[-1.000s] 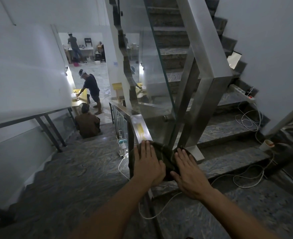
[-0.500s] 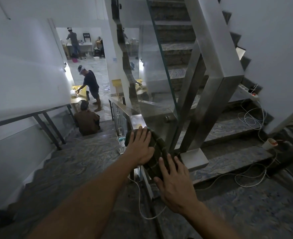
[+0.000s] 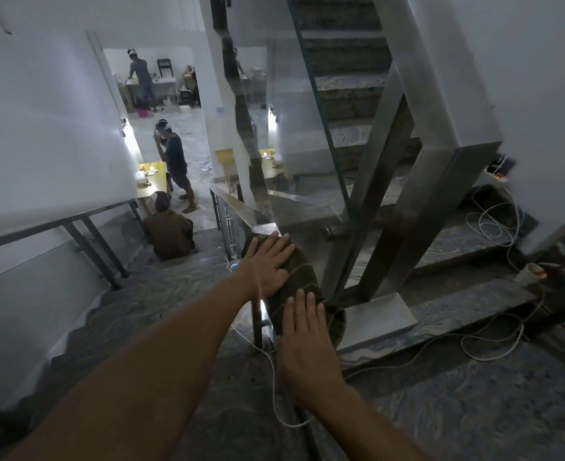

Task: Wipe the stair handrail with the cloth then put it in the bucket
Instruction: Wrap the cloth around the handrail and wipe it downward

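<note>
head view, lower centre of the frame: both hands lie flat on a dark green cloth (image 3: pixel 302 281) draped over the top of the steel handrail (image 3: pixel 241 207) where it meets the landing post. left hand (image 3: pixel 269 261) is spread, palm down, fingers fanned over the upper end of the cloth; right hand (image 3: pixel 302 341) is likewise flat with fingers close together, pressing the lower end, where the cloth hangs over the rail's end. neither hand pinches or grips; both press. judgement on progress: wiping is in hand at the near end of the rail; the bare stretch of handrail running down toward centre frame carries no cloth, and whether it is already wiped cannot be told. the second step, dropping the cloth into the bucket, is not yet done, and no bucket can be made out near the hands. containers: a pink tub (image 3: pixel 142 113) sits on the floor of the far room at upper left, contents too small to tell, and whether it is the bucket meant cannot be said; a paper cup (image 3: pixel 529 272) lies tipped on a step at right, its mouth showing something red, not identifiable. white cable (image 3: pixel 494 224) trails loose across the steps at right, a trip risk
</note>
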The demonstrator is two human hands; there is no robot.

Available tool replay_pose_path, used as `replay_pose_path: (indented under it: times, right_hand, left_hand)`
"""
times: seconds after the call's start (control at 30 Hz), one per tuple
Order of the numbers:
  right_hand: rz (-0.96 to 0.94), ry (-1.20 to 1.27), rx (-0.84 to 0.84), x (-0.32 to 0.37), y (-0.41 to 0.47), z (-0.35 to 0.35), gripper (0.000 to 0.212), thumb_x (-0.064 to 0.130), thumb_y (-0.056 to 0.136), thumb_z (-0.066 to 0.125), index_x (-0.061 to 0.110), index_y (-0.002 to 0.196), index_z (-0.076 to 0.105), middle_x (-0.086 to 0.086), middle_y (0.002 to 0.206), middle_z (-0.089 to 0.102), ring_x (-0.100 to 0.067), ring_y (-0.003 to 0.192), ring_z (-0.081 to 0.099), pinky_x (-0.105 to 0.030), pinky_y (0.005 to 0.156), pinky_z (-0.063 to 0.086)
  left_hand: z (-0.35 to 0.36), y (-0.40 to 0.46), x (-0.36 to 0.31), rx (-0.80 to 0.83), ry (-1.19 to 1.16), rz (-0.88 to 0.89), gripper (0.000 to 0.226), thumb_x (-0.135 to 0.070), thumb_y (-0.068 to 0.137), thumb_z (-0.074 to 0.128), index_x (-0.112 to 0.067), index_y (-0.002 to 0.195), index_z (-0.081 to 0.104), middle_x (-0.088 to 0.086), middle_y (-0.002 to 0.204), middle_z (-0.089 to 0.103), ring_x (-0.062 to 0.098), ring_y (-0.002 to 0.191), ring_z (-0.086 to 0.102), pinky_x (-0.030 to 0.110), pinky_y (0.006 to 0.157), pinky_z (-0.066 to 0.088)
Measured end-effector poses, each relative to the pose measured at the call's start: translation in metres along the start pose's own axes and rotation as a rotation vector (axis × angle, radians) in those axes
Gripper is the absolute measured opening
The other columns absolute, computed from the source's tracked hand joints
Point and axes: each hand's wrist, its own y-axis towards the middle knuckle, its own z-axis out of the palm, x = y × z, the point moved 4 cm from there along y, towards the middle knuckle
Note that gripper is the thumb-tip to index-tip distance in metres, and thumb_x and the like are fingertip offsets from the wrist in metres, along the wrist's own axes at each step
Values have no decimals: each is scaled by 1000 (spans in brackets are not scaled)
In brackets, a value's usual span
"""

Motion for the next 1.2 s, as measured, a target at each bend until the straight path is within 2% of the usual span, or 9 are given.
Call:
replay_pose_path:
  times: [0.07, 0.17, 0.2, 0.27, 0.53, 0.83, 0.97, 1.07, 1.2]
  right_hand:
    - [20, 27, 12, 1, 11, -4, 77, 40, 73, 72, -5, 133, 51, -29, 139, 49, -40, 130, 47, -49, 107, 23]
    - [-50, 91, -9, 2, 26, -17, 74, 31, 98, 44, -4, 150, 5, -29, 158, 1, -41, 147, 0, -42, 109, -11]
    - [-56, 121, 15, 2, 30, -21, 71, 28, 100, 37, -2, 150, -4, -26, 158, -9, -38, 147, -9, -40, 109, -15]
    - [-65, 136, 45, 1, 37, -28, 71, 27, 101, 34, -1, 150, -9, -24, 159, -14, -36, 147, -14, -40, 114, -13]
    - [-75, 195, 88, 0, 53, -29, 74, 29, 100, 38, 2, 151, -7, -21, 160, -13, -34, 148, -13, -43, 119, -5]
    - [-108, 272, 77, -7, 43, -35, 64, 27, 101, 33, 7, 153, 1, -14, 162, -6, -29, 149, -9, -40, 119, -2]
    - [-136, 255, 39, -11, 22, -35, 60, 26, 102, 33, 10, 153, 6, -11, 163, 0, -27, 150, -5, -39, 119, 0]
    - [-172, 211, 19, -9, 5, -33, 59, 27, 101, 33, 10, 153, 10, -11, 163, 5, -26, 150, -1, -37, 118, -3]
    - [-200, 184, -10, -6, -14, -34, 60, 26, 100, 37, 12, 153, 14, -9, 163, 9, -25, 150, 3, -35, 116, -6]
  left_hand:
    - [-1, 6, 4, -5, -8, 1, 58, -32, 100, 25, -22, 153, 4, 2, 163, -7, 19, 149, -13, 49, 120, -10]
    - [-4, 16, 13, -22, 0, -2, 57, -32, 101, 24, -20, 153, 4, 2, 163, -6, 19, 149, -12, 49, 120, -10]
    - [-4, 19, 17, -24, 3, -2, 57, -32, 101, 24, -20, 153, 5, 2, 163, -6, 19, 149, -12, 48, 120, -10]
    - [-4, 25, 24, -32, -9, -9, 59, -35, 99, 19, -19, 153, 5, 2, 164, -4, 19, 150, -10, 48, 119, -10]
    - [-3, 30, 28, -168, -117, -100, 57, -38, 102, 24, -15, 153, 13, 5, 163, 7, 21, 150, -2, 46, 120, -7]
    - [5, 0, 20, -370, -460, -196, 49, -19, 102, 33, 0, 147, 26, 17, 158, 19, 30, 149, 4, 44, 123, 6]
    - [8, -23, 1, -430, -710, -290, 52, -15, 102, 37, -6, 151, 20, 10, 162, 11, 25, 150, 5, 29, 117, 6]
    - [7, -41, -15, -479, -881, -397, 53, -10, 100, 42, -11, 150, 26, 9, 160, 22, 25, 146, 24, 20, 107, 19]
    - [14, -61, -22, -445, -1043, -533, 49, -12, 99, 44, -16, 147, 35, 17, 136, 52, 31, 123, 52, 37, 105, 42]
